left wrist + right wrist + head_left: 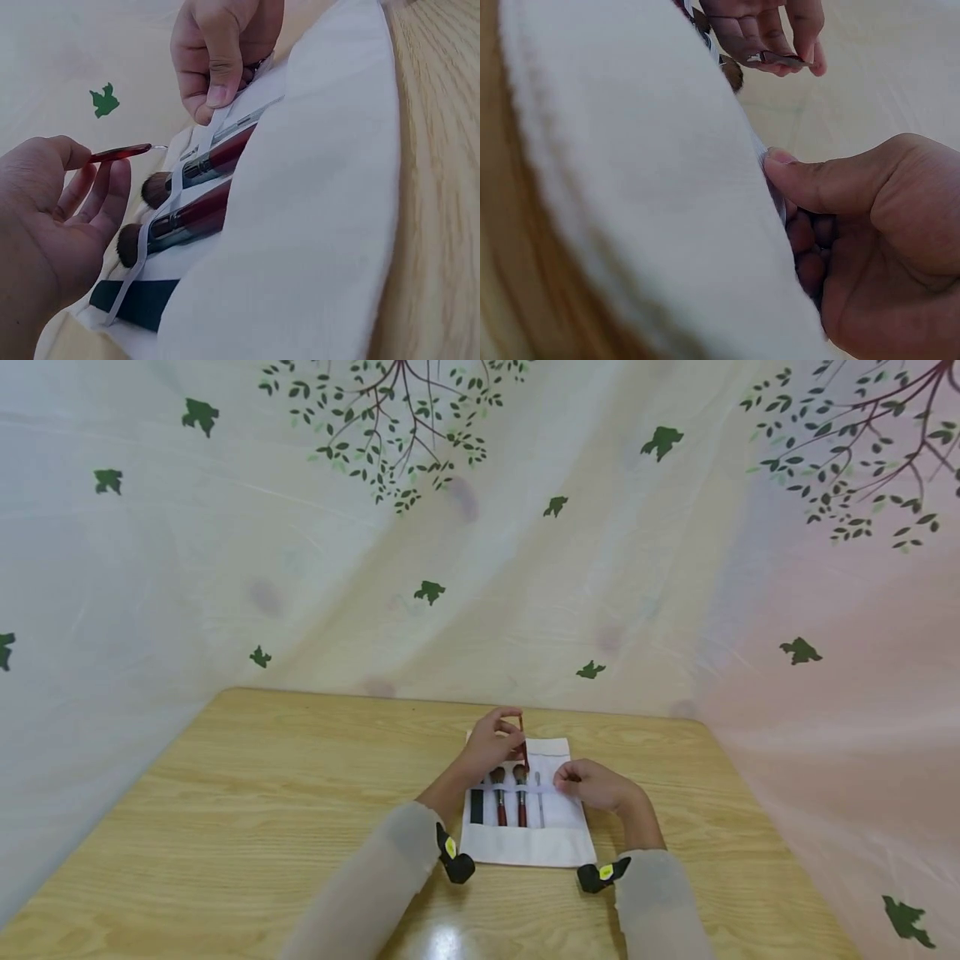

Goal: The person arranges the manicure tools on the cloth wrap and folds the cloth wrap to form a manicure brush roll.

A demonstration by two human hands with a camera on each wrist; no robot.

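A white fabric brush roll [528,847] lies spread on the table. My left hand [491,747] pinches a slim red-handled tool [120,153] with a thin metal tip, raised above the roll's far part. At the roll's right side, my right hand [596,783] pinches the white elastic band [213,124] between thumb and curled fingers. Under the band sit two makeup brushes [199,217] with dark red handles and brown bristles. To their right is a thin silvery tool [540,802]; to their left, a flat dark piece [135,301]. Their lower ends are tucked into the roll's front pocket.
The wooden table [300,793] extends on both sides of the roll. Behind it hangs a pale cloth [337,568] printed with leaves and branches. A black wrist camera [455,862] sits on the left sleeve, another [597,877] on the right, both near the roll's front edge.
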